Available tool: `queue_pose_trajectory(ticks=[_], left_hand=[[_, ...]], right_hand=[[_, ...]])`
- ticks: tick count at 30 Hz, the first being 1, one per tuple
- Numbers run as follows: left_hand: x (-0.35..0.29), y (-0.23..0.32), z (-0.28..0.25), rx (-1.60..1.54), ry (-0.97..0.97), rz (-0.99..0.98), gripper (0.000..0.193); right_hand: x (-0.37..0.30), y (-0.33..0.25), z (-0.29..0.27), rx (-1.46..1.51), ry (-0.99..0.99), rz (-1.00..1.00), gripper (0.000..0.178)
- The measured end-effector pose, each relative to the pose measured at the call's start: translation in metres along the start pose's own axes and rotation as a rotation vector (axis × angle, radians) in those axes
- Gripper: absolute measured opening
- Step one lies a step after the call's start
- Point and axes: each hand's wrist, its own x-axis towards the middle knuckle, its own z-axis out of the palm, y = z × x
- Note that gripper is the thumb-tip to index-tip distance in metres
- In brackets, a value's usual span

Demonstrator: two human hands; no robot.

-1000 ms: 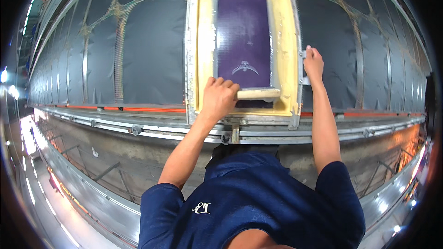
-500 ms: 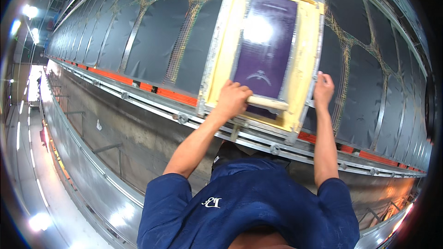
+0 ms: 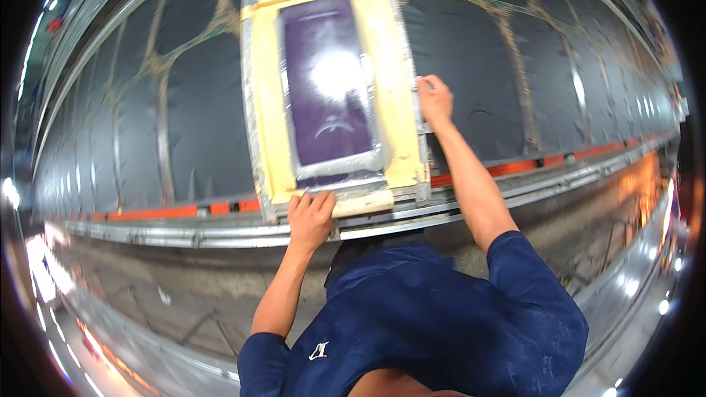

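Overall, a long bench (image 3: 202, 95) covered in dark sheet panels spans the upper half of the picture. Metal rail (image 3: 169, 234) runs along its near edge, below a red-orange strip (image 3: 165, 212). Dark blue shirt (image 3: 441, 309) fills bottom centre; faint marks toward its lower right, illegible.

Yellow-bordered frame (image 3: 394, 73) lies on the bench, upper centre and slightly left, tilted a little. Set within it: a purple panel (image 3: 307, 121), bright glare in its upper middle. Panel carries a pale curved motif low down and a faint pale line near the top, too blurred to read.

Left hand (image 3: 312, 220), just left of centre: fingers curled over the left part of a squeegee (image 3: 364, 206), clamped on it. Its pale handle extends right from the fingers, lying across the frame's near end.

Right hand (image 3: 436, 101), right of centre: fingers bent together at the frame's right edge; whether they grip it, cannot tell.

Smallest item: pale emblem (image 3: 318, 351) on the shirt, lower left of centre.
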Motion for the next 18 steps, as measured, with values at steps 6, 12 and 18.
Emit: queue_pose_trajectory(ticks=[6,12,18], left_hand=[[0.081,-0.047,0.006,-0.026,0.035,0.112,0.04],[0.242,-0.157,0.032,0.032,0.092,0.146,0.04],[0.41,-0.234,0.03,-0.041,-0.069,0.096,0.019]], right_hand=[[0.001,-0.027,-0.022,-0.244,-0.198,0.149,0.03],[0.052,-0.079,-0.031,-0.675,-0.462,-0.091,0.026],[0.177,-0.161,0.061,-0.116,-0.434,-0.783,0.051]])
